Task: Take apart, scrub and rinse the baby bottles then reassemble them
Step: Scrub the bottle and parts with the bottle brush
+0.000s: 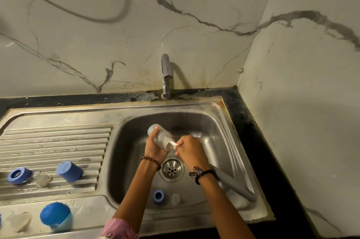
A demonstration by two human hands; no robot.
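Observation:
Over the steel sink basin (212, 127) my left hand (155, 149) grips a clear baby bottle body (160, 136), tilted with its base up to the left. My right hand (190, 151) grips the pale handle of a bottle brush (174, 143) whose head is inside the bottle's mouth; foam shows inside. A blue screw ring (158, 197) and a clear nipple (176, 199) lie on the basin floor near its front wall.
On the ribbed drainboard (58, 141) lie a blue ring (18, 175), a clear nipple (41, 179) and a blue cap (69, 171). A blue-topped item (56, 217) and a clear piece (19, 221) sit at the front left. The chrome tap (166, 75) stands behind the drain (172, 168).

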